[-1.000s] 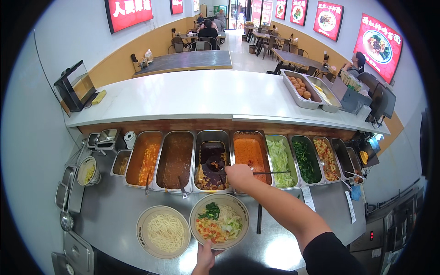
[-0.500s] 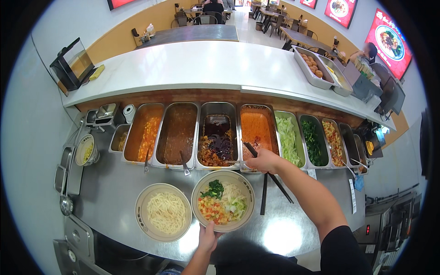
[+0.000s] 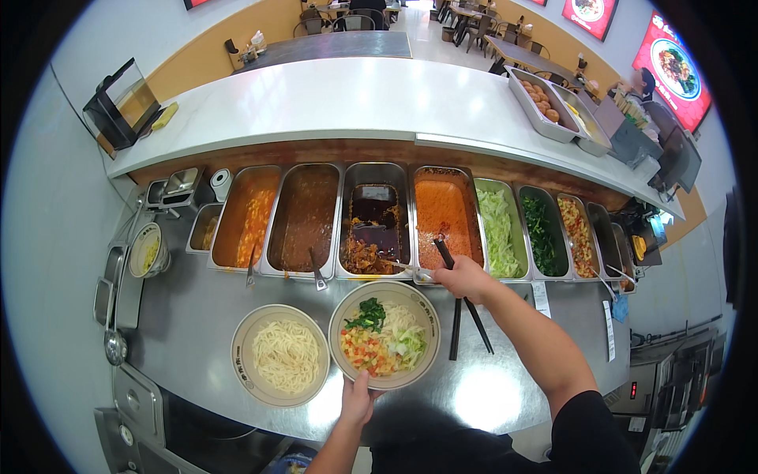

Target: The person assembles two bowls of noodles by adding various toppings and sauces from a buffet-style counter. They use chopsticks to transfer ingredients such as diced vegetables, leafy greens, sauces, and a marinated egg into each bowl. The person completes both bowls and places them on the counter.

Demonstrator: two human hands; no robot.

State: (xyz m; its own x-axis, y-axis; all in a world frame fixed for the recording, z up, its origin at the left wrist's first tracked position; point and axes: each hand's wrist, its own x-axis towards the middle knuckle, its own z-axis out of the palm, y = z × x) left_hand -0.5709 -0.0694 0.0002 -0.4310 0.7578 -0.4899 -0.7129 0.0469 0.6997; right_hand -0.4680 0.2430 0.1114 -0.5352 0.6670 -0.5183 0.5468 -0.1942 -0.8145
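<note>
My left hand (image 3: 359, 401) grips the near edge of a bowl (image 3: 429, 359), its thumb over the rim. In this bowl lie noodles, dark chopped greens, shredded lettuce and diced red-and-yellow vegetables. My right hand (image 3: 462, 278) is closed round the handle of a metal spoon (image 3: 399, 264) and also holds black chopsticks (image 3: 478, 328), which point back toward me. The spoon's head is hidden in brown minced topping (image 3: 365, 257) in a pan of dark liquid (image 3: 375, 204). A second bowl of plain noodles (image 3: 286, 357) stands just left of the first.
Behind the bowls runs a row of steel pans: orange stew (image 3: 254, 217), brown sauce (image 3: 304, 213), red-orange sauce (image 3: 442, 209), lettuce (image 3: 496, 229), greens (image 3: 539, 241) and diced vegetables (image 3: 576, 237). A smaller bowl (image 3: 150, 251) stands at the left. A raised white counter (image 3: 316, 103) lies beyond.
The brown topping is now gathered in a heap round the spoon in the dark pan. My right hand has shifted slightly right and toward me. My left hand still holds the bowl.
</note>
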